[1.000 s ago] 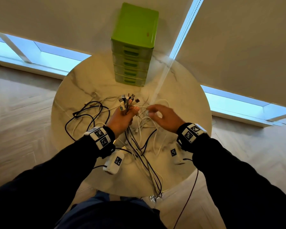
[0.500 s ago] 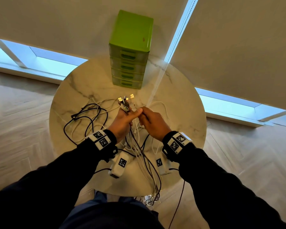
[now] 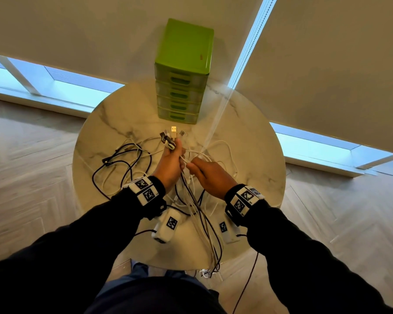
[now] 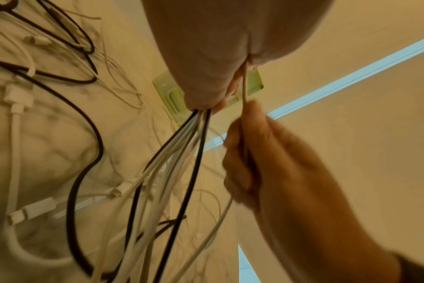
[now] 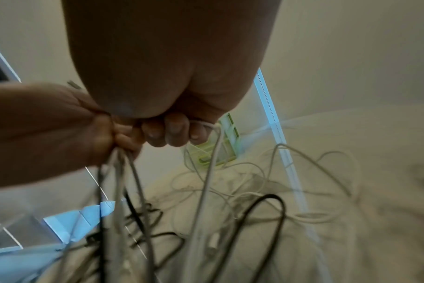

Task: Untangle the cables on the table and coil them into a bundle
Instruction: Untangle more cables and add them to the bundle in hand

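Nearest the person, the gathered strands (image 3: pixel 208 234) are hanging off the near edge of the round table (image 3: pixel 254 141), their weight likely pulling them straight so they stay parallel. Farther in over the table, the left hand (image 3: pixel 169 164) is gripping this sheaf in a closed fist, plug ends (image 3: pixel 169 137) sticking up together above the fingers; holding them by the plugs seems meant to keep the ends even for coiling. Just beside it, the right hand (image 3: pixel 210 175) is curling its fingers around a single white cable (image 4: pixel 244 88), running taut up to the left fist, apparently to draw it free and add it to the sheaf. Loose black and white cables (image 3: pixel 120 164) are lying looped on the table to the left. At the table's far edge, a green drawer unit (image 3: pixel 183 71) is standing.
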A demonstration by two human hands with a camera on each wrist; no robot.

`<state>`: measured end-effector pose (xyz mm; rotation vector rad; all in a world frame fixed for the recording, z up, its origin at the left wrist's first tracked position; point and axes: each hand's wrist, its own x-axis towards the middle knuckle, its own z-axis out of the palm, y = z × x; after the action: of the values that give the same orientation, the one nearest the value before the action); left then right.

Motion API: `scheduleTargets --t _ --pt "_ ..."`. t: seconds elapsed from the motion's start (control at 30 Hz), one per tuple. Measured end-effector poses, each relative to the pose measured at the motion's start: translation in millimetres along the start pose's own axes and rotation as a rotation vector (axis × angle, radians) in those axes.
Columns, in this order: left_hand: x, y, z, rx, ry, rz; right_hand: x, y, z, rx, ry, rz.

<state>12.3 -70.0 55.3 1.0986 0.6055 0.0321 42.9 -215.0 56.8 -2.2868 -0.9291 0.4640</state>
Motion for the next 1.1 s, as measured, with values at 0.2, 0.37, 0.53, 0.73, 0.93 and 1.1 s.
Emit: scheduleTargets --t 0.2,0.37,0.53,0.73,0.93,1.1 --pt "16.7 37.4 -13.1 -0.251 0.042 0.039 -30.8 48.9 -7.8 -0.076 -0.089 0.102" --pt "25.0 71.4 -22.2 -0.336 0.028 0.117 -39.4 69.0 -18.9 -0.095 -0.132 0.269" --pt "16.5 63.2 -12.4 -0.020 -0.072 0.156 4.2 53.5 -27.3 -0.066 0.031 0.300" --pt "4.7 31.4 -5.1 0.433 -0.063 0.082 38.1 -4.7 -35.0 0.065 0.069 0.131" --pt "14.6 26.4 -2.5 0.190 -0.012 -0.011 34.1 -19.7 -21.1 0.112 -0.015 0.038" --pt "17.1 43.3 3.2 -0.124 -0.017 0.021 23.5 -11.7 -26.6 0.141 -0.059 0.027"
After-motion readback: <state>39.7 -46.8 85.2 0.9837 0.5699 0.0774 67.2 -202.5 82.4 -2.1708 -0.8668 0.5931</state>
